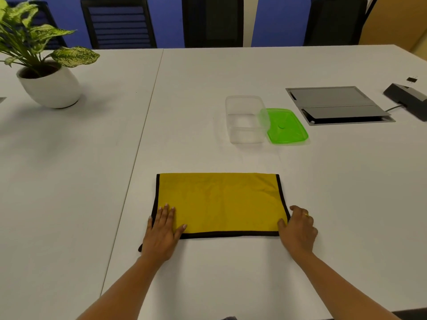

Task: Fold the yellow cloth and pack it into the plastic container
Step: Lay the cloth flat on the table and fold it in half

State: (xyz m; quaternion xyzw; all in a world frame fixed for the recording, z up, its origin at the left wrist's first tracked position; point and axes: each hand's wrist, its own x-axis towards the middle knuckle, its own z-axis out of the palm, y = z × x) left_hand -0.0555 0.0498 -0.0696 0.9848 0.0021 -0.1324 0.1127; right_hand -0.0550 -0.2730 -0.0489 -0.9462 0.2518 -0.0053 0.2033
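A yellow cloth (219, 202) with black edging lies folded into a wide rectangle on the white table (208, 77), near me. My left hand (161, 232) rests flat on its near left corner, fingers spread. At the near right corner my right hand (298, 229) has its thumb on top of the cloth and its fingers curled at the edge. A clear plastic container (246, 118) stands open beyond the cloth, to the right. Its green lid (286, 125) lies beside it on the right, partly leaning on the container's rim.
A potted plant (48, 72) in a white pot stands at the far left. A grey cable hatch (337, 105) is set into the table at the far right, with a dark device (406, 98) and cable beside it. Black chairs (212, 21) line the far edge.
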